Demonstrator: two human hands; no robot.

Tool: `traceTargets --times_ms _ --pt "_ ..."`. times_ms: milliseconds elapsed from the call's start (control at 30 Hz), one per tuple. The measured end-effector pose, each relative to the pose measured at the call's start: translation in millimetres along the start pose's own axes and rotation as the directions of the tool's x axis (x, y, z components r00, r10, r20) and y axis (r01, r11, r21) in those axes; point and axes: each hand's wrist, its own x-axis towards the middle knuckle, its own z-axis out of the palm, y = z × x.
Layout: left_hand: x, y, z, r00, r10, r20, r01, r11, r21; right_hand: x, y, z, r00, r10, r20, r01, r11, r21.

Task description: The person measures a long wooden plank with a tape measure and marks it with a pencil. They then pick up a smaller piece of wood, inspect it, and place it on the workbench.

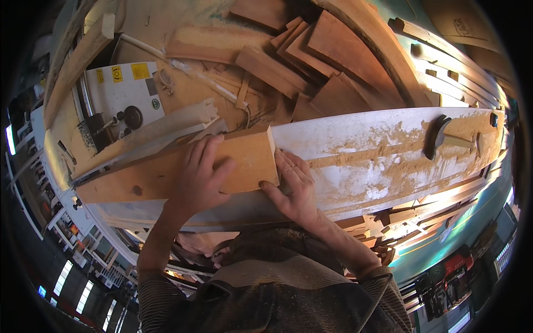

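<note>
A long, thick wooden board lies along a white metal machine bed, its squared end near the middle of the view. My left hand rests on the top face with its fingers and thumb spread. At the squared end, my right hand has its thumb on the near corner and its fingers bent against the end face. The board's far-left end narrows toward the machine's side. Part of its near edge is hidden by my left hand.
Sawdust covers the bed, where a hammer lies to the right. Beyond are stacked reddish-brown offcuts and a white machine housing with a black knob. More scrap wood lies at near right.
</note>
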Motion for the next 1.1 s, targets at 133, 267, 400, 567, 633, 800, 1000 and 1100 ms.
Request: traceTargets --times_ms 133,267,400,567,633,800,1000,1100 --pt "-0.4 0.4 2.2 1.000 0.009 -0.007 -0.009 1.000 0.000 -1.9 1.0 -0.5 1.000 0.002 -0.003 -0.002 1.000 -0.001" --pt "0.6 1.5 2.9 1.000 0.006 -0.006 -0.006 1.000 0.010 -2.1 3.8 -1.3 1.000 -0.012 -0.014 0.012 1.000 0.001" --pt "-0.6 2.0 4.6 1.000 -0.016 0.005 0.016 1.000 0.001 -2.6 4.4 -0.9 1.000 -0.009 -0.013 0.009 1.000 0.001" --pt "-1.5 4.0 5.1 1.000 -0.016 -0.023 0.016 1.000 0.009 -2.6 4.2 -2.3 1.000 -0.009 -0.004 0.009 1.000 -0.001" --pt "-1.6 2.5 6.7 1.000 -0.011 -0.026 0.011 1.000 0.009 -2.6 5.3 -1.8 1.000 -0.013 -0.002 0.013 1.000 -0.005" --pt "-1.6 3.1 5.5 1.000 0.003 -0.022 -0.003 1.000 0.005 -1.6 0.8 -4.4 1.000 -0.008 0.002 0.008 1.000 -0.010" --pt "-0.2 3.7 5.4 0.999 0.004 -0.034 -0.004 1.000 0.005 -3.0 4.0 -4.5 1.000 -0.008 0.000 0.008 1.000 -0.012" --pt "2.1 3.4 4.5 1.000 -0.002 -0.027 0.002 1.000 0.005 -2.1 6.3 -4.1 1.000 -0.003 -0.009 0.003 1.000 -0.004"
